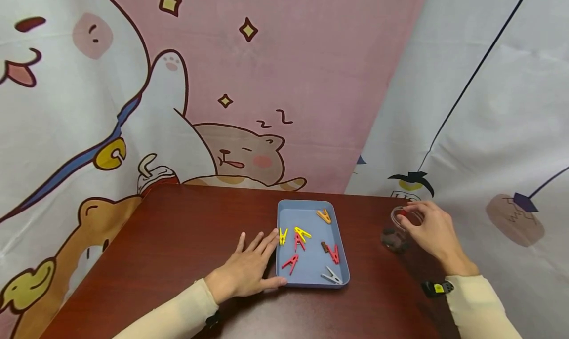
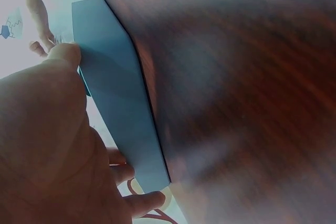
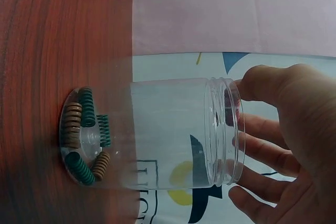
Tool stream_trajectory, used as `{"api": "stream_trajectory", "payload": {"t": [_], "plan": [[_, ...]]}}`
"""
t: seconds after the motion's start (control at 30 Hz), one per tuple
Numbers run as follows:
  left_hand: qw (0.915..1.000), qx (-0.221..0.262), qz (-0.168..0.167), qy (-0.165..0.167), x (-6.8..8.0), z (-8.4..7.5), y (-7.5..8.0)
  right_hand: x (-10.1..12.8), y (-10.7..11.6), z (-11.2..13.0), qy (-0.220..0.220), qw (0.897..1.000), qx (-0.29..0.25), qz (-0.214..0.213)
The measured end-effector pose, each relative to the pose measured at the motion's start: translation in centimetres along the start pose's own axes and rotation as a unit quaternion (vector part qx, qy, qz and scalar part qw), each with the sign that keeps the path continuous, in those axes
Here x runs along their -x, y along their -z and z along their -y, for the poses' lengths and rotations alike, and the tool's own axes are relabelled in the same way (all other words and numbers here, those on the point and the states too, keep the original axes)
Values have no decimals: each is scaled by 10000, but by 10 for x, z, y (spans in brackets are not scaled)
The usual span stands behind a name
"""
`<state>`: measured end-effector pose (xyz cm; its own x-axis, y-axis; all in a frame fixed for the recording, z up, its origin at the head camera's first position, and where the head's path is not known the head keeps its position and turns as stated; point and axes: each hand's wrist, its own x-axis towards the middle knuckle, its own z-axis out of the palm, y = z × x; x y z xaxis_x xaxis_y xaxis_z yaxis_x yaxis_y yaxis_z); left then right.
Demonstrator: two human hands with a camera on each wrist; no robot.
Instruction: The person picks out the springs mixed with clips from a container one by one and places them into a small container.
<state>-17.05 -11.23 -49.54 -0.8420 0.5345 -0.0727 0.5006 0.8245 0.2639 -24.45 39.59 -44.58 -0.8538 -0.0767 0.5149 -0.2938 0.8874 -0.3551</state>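
A blue tray point(image 1: 311, 215) lies mid-table with several clothespins in it: orange point(image 1: 324, 215), yellow point(image 1: 303, 233), red point(image 1: 290, 263) and white point(image 1: 331, 275). My left hand point(image 1: 249, 267) lies flat on the table, fingers and thumb against the tray's left side point(image 2: 113, 93). At the right stands a clear jar point(image 1: 395, 235) with green and brown springs point(image 3: 84, 129) on its bottom. My right hand point(image 1: 428, 230) is at the jar's mouth, thumb by the rim. It seems to pinch a small red thing point(image 1: 402, 212) between thumb and forefinger.
The dark wooden table point(image 1: 178, 240) is backed by cartoon-printed cloth point(image 1: 249, 82) on the far side and the right. The jar stands close to the table's right edge. A black band point(image 1: 437, 287) sits on my right wrist.
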Motion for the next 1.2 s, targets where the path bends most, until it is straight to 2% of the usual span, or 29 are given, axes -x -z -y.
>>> {"api": "stream_trajectory", "payload": {"t": [0.2,0.57,1.2], "plan": [[10000,-18,-50,-32,0,0,0,0,-3,-8,-107,9999,-85,-23],[10000,1,-57,-38,0,-1,1,-1,2,2,-106,9998,142,66],[10000,12,-56,-25,0,0,-1,0,3,16,28,10000,41,21]]}}
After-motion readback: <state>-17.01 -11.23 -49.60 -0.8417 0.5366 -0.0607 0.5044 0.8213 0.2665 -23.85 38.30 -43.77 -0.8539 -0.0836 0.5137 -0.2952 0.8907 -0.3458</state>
